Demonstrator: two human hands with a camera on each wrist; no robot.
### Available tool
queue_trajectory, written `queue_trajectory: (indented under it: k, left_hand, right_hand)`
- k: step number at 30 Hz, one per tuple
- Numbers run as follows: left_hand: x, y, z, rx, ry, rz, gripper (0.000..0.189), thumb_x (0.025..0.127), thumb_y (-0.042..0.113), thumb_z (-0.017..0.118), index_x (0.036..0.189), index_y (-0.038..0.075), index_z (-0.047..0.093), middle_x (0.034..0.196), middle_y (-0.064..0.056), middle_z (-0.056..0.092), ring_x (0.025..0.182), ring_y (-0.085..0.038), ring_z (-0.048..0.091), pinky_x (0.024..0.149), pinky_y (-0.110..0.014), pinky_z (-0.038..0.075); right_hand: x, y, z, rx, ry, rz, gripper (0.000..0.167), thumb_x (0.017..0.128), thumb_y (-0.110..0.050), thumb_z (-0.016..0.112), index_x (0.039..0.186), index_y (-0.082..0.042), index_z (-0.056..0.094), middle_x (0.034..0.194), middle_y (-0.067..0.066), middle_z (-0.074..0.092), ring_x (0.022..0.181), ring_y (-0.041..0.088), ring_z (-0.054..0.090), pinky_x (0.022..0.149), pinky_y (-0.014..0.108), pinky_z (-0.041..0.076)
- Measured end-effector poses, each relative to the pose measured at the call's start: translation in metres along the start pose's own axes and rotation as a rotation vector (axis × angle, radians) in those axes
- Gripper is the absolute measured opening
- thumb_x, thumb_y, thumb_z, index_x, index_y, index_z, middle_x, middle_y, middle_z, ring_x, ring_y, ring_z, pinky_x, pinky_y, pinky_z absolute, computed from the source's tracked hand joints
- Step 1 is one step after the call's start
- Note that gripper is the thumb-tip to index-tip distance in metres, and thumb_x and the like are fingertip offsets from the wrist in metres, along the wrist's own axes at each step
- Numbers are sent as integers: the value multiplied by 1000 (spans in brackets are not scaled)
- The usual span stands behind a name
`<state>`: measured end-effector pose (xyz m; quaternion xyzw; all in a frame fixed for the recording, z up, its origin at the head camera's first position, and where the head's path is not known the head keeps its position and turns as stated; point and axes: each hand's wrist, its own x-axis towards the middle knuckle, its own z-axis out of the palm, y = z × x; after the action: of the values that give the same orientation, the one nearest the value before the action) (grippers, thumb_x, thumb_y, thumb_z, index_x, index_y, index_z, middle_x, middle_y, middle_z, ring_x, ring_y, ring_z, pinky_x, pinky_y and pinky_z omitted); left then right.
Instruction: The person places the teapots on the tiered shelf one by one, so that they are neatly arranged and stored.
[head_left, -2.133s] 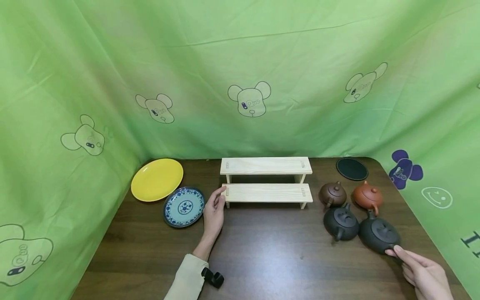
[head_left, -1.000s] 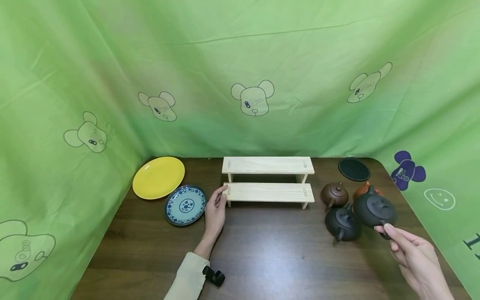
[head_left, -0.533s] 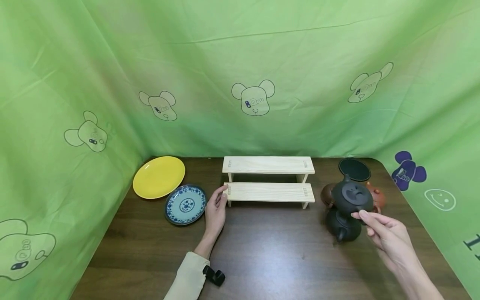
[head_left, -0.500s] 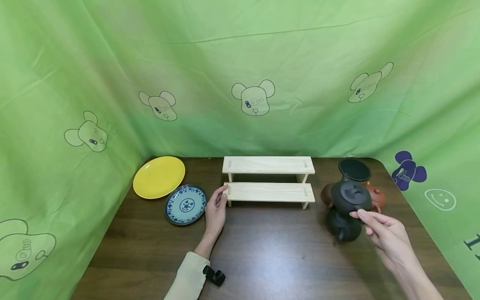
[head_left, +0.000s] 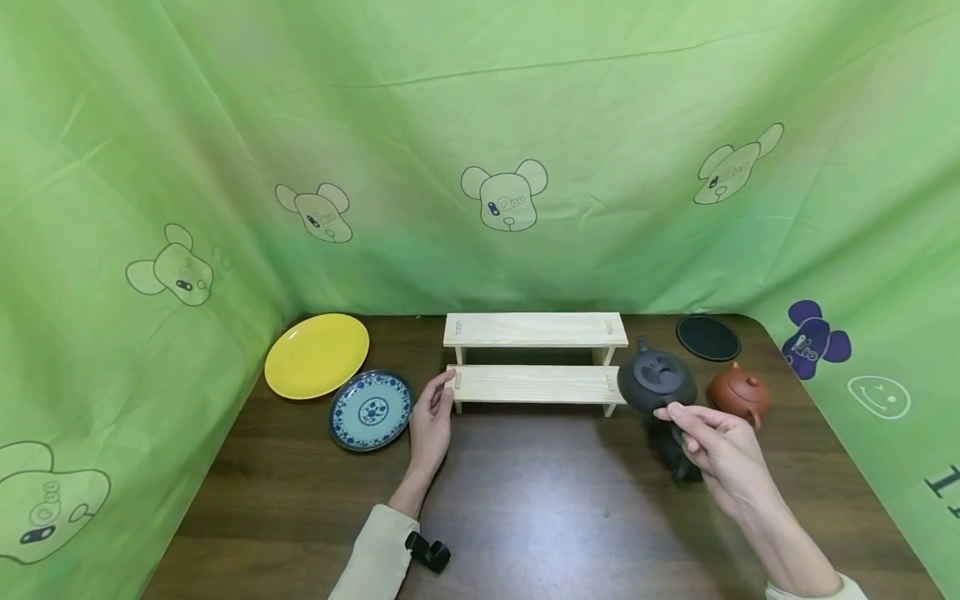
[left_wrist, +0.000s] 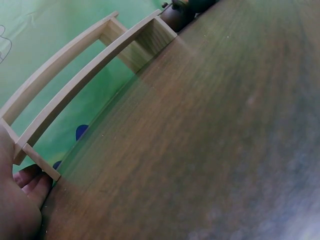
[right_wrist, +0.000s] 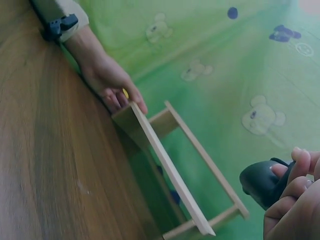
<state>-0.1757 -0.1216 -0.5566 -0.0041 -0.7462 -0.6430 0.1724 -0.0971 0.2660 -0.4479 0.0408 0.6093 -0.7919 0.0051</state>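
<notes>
My right hand (head_left: 726, 454) pinches the handle of a black teapot (head_left: 657, 377), which hangs in the air beside the right end of a two-step wooden stand (head_left: 536, 383). In the right wrist view the same teapot (right_wrist: 265, 182) shows at the fingers. My left hand (head_left: 430, 427) holds the left end of the stand's lower step, its fingers around the end leg in the left wrist view. Beneath the lifted teapot, a second black teapot (head_left: 678, 457) is mostly covered. An orange-red teapot (head_left: 738, 392) stands to the right. The brown teapot is hidden in the head view.
A yellow plate (head_left: 317, 357) and a blue patterned plate (head_left: 371, 411) lie left of the stand. A round black mat (head_left: 708, 337) is at the table's back right. Green printed cloth (head_left: 502, 100) hangs around the wooden table (head_left: 540, 517).
The right hand has lifted the black teapot off the table at the front right and carried it left, to the stand's right end. The left hand stays at the stand.
</notes>
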Motion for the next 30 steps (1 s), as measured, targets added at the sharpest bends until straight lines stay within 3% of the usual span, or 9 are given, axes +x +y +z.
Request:
queue_trajectory:
  k: [8, 12, 18, 20, 25, 30]
  left_hand:
    - [0, -13, -1, -24, 2, 69, 32, 116, 22, 61, 142, 11, 74, 147, -16, 71, 126, -23, 72, 96, -25, 58]
    - [1, -12, 0, 0, -6, 28, 31, 116, 20, 60, 143, 13, 73, 148, -14, 70, 128, -23, 71, 98, -26, 58]
    - [-1, 7, -1, 10, -24, -70, 33, 116, 11, 58, 146, 9, 71, 153, -14, 67, 135, -32, 67, 106, -35, 57]
    - [-2, 11, -1, 5, -25, -94, 33, 116, 11, 58, 147, 9, 70, 154, -12, 67, 137, -31, 66, 108, -32, 55]
    - [-2, 13, -1, -9, -21, -101, 34, 117, 12, 58, 148, 8, 70, 155, -12, 66, 138, -30, 66, 106, -24, 52]
    - [0, 8, -1, -2, -21, -61, 33, 117, 14, 58, 146, 9, 71, 153, -14, 67, 135, -32, 68, 106, -31, 56]
  right_hand:
    - [9, 5, 28, 51, -3, 23, 36, 112, -1, 61, 90, -12, 88, 72, -9, 66, 57, 10, 18, 55, 36, 1]
    - [12, 8, 41, 66, -4, 16, 35, 111, -1, 62, 88, -11, 87, 72, -9, 66, 56, 12, 14, 56, 37, 0]
    - [14, 11, 60, 71, -28, 9, 35, 111, -1, 63, 87, -12, 86, 65, -12, 54, 56, 15, 11, 56, 38, 0]
    - [16, 12, 66, 76, -39, 7, 35, 111, -1, 63, 87, -13, 86, 65, -12, 54, 56, 14, 11, 56, 38, 0]
    - [22, 13, 82, 89, -49, 10, 35, 111, -2, 64, 87, -15, 86, 66, -13, 57, 53, 10, 13, 55, 35, 3]
    - [29, 13, 98, 102, -45, 28, 35, 111, -4, 64, 85, -16, 85, 69, -12, 63, 50, 6, 16, 54, 31, 6]
